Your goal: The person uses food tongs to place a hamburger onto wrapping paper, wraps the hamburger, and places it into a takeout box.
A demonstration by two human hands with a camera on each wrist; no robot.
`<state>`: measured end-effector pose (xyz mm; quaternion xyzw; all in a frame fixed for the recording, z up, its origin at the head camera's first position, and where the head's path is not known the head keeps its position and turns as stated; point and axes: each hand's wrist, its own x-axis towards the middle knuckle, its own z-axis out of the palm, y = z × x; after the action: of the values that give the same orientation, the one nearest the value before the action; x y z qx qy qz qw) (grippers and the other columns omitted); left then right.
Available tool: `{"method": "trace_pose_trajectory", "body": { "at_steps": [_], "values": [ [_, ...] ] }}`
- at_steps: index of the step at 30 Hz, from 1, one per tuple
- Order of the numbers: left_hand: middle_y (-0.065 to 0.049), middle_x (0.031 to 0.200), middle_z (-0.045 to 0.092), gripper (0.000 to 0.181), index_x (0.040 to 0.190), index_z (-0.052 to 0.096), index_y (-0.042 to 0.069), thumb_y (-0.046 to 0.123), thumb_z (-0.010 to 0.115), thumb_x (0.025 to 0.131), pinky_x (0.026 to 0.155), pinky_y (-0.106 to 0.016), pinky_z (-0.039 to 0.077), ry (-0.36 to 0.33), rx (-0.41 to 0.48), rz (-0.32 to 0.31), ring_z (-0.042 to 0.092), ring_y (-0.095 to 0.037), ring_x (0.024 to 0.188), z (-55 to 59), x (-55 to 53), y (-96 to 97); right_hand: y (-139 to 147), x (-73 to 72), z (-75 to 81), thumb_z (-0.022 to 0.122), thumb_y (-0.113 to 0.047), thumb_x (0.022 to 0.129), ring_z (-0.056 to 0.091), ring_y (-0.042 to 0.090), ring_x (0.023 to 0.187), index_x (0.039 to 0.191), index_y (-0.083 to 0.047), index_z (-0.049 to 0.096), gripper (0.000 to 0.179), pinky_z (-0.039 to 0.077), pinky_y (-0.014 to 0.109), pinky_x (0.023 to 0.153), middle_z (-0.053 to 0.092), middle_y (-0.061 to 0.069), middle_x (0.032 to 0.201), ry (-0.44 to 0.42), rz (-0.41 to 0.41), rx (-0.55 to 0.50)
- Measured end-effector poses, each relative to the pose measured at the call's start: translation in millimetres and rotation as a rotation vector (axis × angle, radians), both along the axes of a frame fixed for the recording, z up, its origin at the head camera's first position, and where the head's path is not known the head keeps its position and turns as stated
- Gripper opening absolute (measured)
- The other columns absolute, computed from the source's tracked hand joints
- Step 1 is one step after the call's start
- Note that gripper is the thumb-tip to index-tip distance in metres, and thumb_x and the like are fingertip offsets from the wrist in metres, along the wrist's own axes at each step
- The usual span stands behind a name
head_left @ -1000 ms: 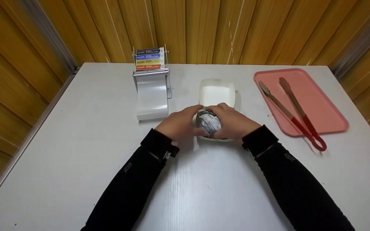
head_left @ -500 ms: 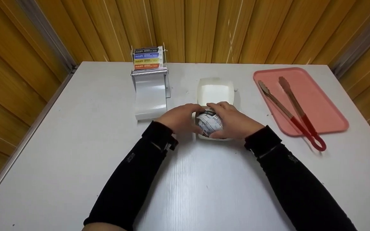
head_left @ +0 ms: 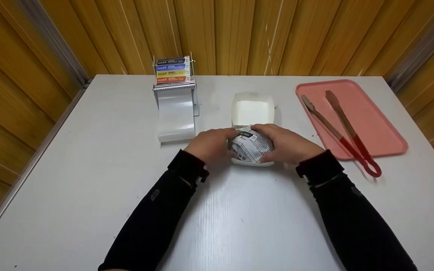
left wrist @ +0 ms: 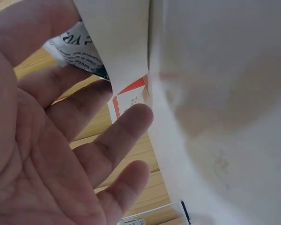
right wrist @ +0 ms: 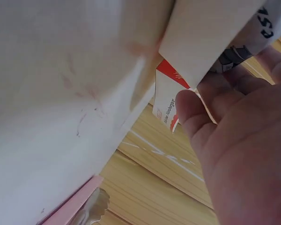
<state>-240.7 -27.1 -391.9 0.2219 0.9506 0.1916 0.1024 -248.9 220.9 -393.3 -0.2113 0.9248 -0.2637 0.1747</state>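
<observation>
A hamburger (head_left: 252, 145) wrapped in printed white paper sits in the lower half of a white paper hamburger box (head_left: 252, 109), whose lid lies folded back. My left hand (head_left: 213, 145) holds the wrapped hamburger's left side between thumb and forefinger. From the right, my right hand (head_left: 288, 143) grips it with the thumb near the front and fingers behind. In the left wrist view, part of the printed wrapper (left wrist: 77, 47) shows behind the box wall (left wrist: 124, 42), with my lower fingers spread. The right wrist view shows my fingers curled beside the box wall (right wrist: 201, 37).
Right of the box lies a pink tray (head_left: 375, 116) with red-handled tongs (head_left: 352, 131) on it, their handle end past the front rim. A metal dispenser (head_left: 175, 86) with coloured label rolls and a hanging white strip (head_left: 176, 116) stands left at the back.
My right hand has shifted right and its grasp has widened. More of the wrapped hamburger shows between the hands, and its printed face has turned into view. The left hand has barely moved.
</observation>
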Motion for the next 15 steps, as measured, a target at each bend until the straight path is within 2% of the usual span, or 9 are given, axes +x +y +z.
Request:
{"method": "trace_pose_trajectory", "body": {
  "at_steps": [2,5,9,12,15],
  "values": [
    [0.004,0.163,0.050,0.070,0.158,0.049,0.027,0.033,0.079,0.095,0.120,-0.047,0.044,0.021,-0.045,-0.029,0.056,-0.030,0.142,2.0,2.5,0.1,-2,-0.4,-1.3,0.089,-0.012,0.082,0.049,0.031,0.136,0.165,-0.021,0.034,0.100,0.040,0.054,0.119,0.040,0.011,0.165,0.009,-0.006,0.013],
    [0.001,0.170,0.039,0.071,0.163,0.040,0.024,0.033,0.072,0.100,0.123,-0.049,0.039,0.048,-0.077,-0.104,0.050,-0.031,0.148,7.5,7.4,0.3,-3,-1.6,-2.7,0.089,-0.011,0.082,0.049,0.032,0.137,0.164,-0.019,0.034,0.099,0.040,0.055,0.119,0.042,0.013,0.164,0.017,-0.005,0.014],
    [-0.001,0.172,0.035,0.068,0.164,0.039,0.028,0.039,0.067,0.102,0.124,-0.047,0.038,0.066,-0.080,-0.202,0.043,-0.026,0.153,11.0,17.0,3.2,-4,-2.9,-2.0,0.089,-0.011,0.082,0.052,0.032,0.134,0.163,-0.018,0.035,0.097,0.044,0.055,0.116,0.044,0.014,0.162,0.022,0.003,0.024],
    [-0.002,0.173,0.032,0.071,0.162,0.040,0.030,0.044,0.070,0.100,0.124,-0.049,0.039,0.059,-0.101,-0.220,0.039,-0.025,0.156,9.0,22.6,8.0,-5,-3.7,-2.0,0.089,-0.013,0.082,0.053,0.033,0.134,0.162,-0.016,0.035,0.097,0.045,0.056,0.115,0.046,0.015,0.160,0.033,0.005,0.041],
    [-0.003,0.176,0.026,0.078,0.164,0.037,0.030,0.045,0.073,0.097,0.125,-0.052,0.036,0.029,-0.115,-0.195,0.032,-0.026,0.160,6.4,25.3,11.4,-5,-4.9,-4.0,0.090,-0.012,0.081,0.053,0.035,0.134,0.163,-0.014,0.034,0.099,0.046,0.056,0.115,0.047,0.018,0.159,0.046,0.005,0.052]
  ]
}}
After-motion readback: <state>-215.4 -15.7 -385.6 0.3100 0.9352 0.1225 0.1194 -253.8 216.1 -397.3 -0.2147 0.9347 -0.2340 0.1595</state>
